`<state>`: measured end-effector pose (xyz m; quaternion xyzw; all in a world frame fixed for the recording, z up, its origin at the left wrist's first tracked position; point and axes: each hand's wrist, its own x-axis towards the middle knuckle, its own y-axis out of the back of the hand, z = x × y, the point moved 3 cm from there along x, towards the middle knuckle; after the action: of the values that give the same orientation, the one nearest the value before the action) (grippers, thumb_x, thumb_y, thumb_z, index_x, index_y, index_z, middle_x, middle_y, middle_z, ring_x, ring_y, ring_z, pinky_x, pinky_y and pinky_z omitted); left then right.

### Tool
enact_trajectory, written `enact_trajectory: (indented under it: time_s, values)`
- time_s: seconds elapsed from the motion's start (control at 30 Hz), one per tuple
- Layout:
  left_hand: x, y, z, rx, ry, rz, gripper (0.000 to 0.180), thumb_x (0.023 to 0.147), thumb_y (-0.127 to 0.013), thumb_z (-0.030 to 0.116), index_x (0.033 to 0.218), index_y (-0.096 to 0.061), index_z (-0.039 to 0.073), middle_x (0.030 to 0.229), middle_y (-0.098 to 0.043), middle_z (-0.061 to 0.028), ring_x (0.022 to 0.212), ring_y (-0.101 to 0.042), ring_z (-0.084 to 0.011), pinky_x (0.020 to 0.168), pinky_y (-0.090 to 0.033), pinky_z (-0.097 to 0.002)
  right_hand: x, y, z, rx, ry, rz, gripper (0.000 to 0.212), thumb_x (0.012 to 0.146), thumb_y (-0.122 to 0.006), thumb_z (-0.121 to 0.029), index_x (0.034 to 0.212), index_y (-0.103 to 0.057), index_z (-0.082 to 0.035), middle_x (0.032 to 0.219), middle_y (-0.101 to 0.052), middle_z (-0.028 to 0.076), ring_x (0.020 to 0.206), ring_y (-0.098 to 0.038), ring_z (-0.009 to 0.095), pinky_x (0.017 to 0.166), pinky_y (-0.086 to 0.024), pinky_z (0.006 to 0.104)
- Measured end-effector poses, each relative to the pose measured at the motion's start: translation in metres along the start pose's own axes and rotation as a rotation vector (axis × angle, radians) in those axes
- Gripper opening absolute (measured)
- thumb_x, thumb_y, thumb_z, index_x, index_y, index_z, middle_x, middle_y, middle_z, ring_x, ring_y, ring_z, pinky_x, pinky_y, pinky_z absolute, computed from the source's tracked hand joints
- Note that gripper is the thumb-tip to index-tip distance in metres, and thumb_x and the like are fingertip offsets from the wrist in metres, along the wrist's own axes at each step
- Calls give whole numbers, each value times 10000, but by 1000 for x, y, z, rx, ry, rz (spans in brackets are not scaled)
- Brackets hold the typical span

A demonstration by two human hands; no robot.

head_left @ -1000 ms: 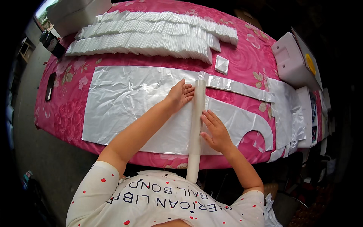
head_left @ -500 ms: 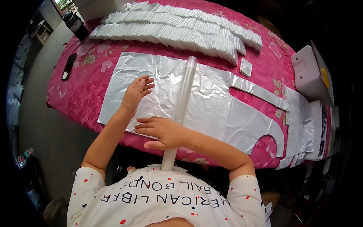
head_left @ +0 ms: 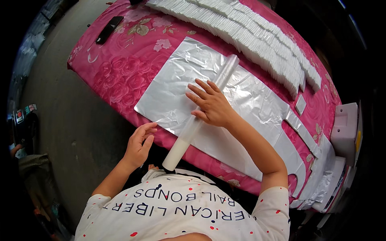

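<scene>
A thin silvery-white plastic sheet (head_left: 253,96) lies flat and slightly creased, with rounded cut-outs and a narrow strap at its right end. Across it rests a long translucent tube (head_left: 183,144), whose near end sticks out over the table edge towards my shirt. My right hand (head_left: 211,104) is open, fingers spread over the tube and the sheet beside it; whether it presses down is hard to tell. Off the near edge of the table, left of the tube, my left hand (head_left: 139,146) is open with loosely bent fingers and nothing in it. Its fingertips are close to the sheet's near edge.
Long rows of folded white packets (head_left: 257,44) line the far side of the pink flowered tablecloth (head_left: 124,76). One small folded packet (head_left: 300,105) lies apart. A black phone-like object (head_left: 109,30) is at far left. More plastic sheets (head_left: 321,176) and a pale box (head_left: 345,120) are right.
My left hand has drawn back from above the sheet to beyond the table's near edge. My right hand has reached farther forward along the tube. The whole view has turned.
</scene>
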<state>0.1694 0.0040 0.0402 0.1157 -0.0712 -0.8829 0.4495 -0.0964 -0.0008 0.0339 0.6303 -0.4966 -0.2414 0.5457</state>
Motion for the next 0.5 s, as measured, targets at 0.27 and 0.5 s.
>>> enact_trajectory:
  time_s: [0.27, 0.5]
  values:
    - [2, -20, 7, 795, -183, 34, 777, 723, -712, 272, 1323, -318, -27, 1230, -389, -212, 1120, -427, -362, 939, -390, -403, 109, -13, -27, 132, -116, 572, 325, 813, -603, -192, 1105, -580, -50, 1183, -557, 118, 1164, -461, 311, 988, -342, 418]
    - [0, -13, -2, 726, -66, 98, 867, 663, -765, 239, 1333, -280, -22, 1188, -377, -210, 1080, -434, -364, 922, -392, -409, 31, -4, -13, 39, -73, 225, 393, 786, -623, -246, 1138, -562, -83, 1226, -516, 88, 1204, -430, 282, 1037, -294, 432]
